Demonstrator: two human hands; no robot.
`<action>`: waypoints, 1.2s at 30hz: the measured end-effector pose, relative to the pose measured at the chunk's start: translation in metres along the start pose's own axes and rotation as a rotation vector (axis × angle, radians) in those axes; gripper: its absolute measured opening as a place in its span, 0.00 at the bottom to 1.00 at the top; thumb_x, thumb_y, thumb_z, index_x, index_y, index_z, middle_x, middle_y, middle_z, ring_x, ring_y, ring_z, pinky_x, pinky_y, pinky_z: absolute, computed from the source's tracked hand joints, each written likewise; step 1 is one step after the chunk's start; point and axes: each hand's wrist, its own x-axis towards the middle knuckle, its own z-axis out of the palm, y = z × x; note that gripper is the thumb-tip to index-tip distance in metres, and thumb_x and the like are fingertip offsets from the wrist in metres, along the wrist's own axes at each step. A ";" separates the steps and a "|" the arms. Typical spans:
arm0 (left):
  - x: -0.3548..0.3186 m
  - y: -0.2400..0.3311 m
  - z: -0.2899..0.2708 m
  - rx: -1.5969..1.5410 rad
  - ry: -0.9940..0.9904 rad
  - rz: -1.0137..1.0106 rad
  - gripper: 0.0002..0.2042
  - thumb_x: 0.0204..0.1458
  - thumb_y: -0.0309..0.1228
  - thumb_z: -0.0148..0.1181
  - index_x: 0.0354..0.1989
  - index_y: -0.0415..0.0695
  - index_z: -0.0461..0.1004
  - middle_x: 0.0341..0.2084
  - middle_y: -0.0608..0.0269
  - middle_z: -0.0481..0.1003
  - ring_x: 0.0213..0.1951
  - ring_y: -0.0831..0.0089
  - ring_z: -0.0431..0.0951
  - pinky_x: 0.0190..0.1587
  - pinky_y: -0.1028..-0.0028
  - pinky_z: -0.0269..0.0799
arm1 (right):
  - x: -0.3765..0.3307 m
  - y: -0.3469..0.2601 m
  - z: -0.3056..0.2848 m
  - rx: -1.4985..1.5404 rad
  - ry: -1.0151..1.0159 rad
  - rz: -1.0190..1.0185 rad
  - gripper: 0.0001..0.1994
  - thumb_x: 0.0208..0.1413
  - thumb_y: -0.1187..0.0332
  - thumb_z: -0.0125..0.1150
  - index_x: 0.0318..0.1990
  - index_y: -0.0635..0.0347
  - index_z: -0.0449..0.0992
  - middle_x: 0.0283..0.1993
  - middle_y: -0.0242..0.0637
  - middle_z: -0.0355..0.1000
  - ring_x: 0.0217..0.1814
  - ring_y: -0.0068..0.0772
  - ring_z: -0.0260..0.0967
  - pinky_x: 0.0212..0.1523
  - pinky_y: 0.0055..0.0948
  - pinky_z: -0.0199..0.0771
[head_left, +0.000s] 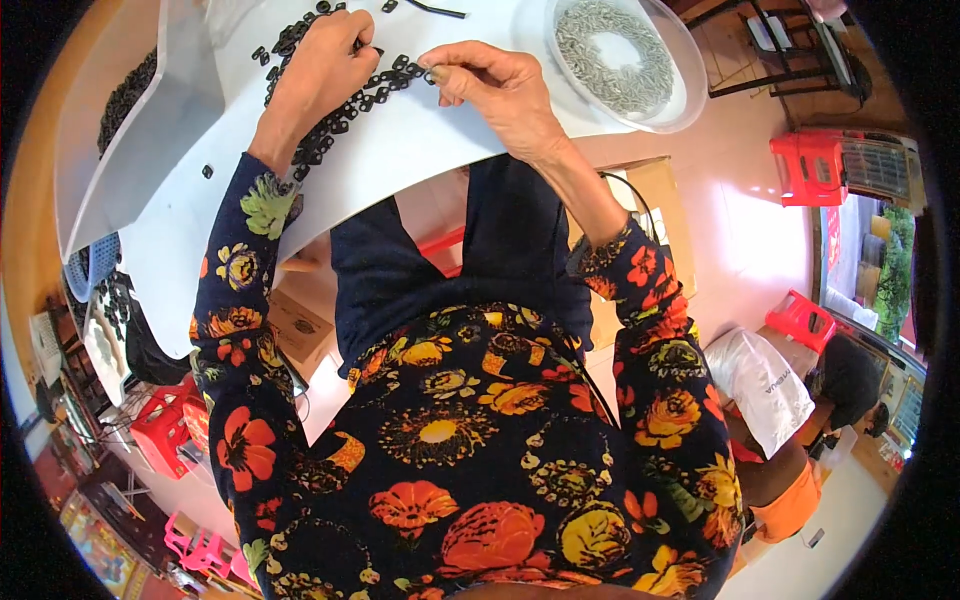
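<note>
My left hand [322, 62] rests on a heap of small black plastic parts [345, 105] on the white table [400, 150], its fingers curled around a few of them. My right hand [490, 85] is just to the right, thumb and forefinger pinched on one small black part at the heap's right end. Both forearms wear dark sleeves with orange and yellow flowers.
A clear round bowl [680, 100] with several small metal pins stands at the table's right. A white bin [130, 130] of black parts is at the left. Red plastic stools [810, 165], a cardboard box [660, 200] and a white bag [765, 385] stand on the pink floor.
</note>
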 end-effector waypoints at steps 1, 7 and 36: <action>0.000 -0.002 -0.001 0.002 0.001 0.001 0.05 0.43 0.23 0.49 0.30 0.39 0.64 0.21 0.52 0.67 0.28 0.56 0.67 0.33 0.65 0.65 | 0.000 -0.001 0.001 0.000 -0.001 -0.003 0.09 0.55 0.73 0.58 0.43 0.65 0.77 0.31 0.31 0.72 0.31 0.18 0.65 0.36 0.19 0.71; 0.002 0.009 -0.007 -0.172 -0.124 -0.334 0.03 0.50 0.25 0.50 0.32 0.40 0.67 0.21 0.61 0.69 0.28 0.74 0.69 0.34 0.74 0.65 | -0.001 0.000 -0.001 -0.006 0.032 0.016 0.09 0.55 0.72 0.58 0.43 0.65 0.76 0.30 0.30 0.71 0.30 0.18 0.65 0.35 0.19 0.71; -0.006 0.046 -0.010 -1.006 -0.176 -0.429 0.06 0.54 0.28 0.53 0.37 0.41 0.72 0.30 0.72 0.70 0.32 0.81 0.69 0.41 0.81 0.65 | 0.000 -0.002 0.009 -0.044 0.156 -0.098 0.15 0.49 0.79 0.57 0.46 0.58 0.74 0.29 0.23 0.70 0.29 0.09 0.60 0.32 0.13 0.64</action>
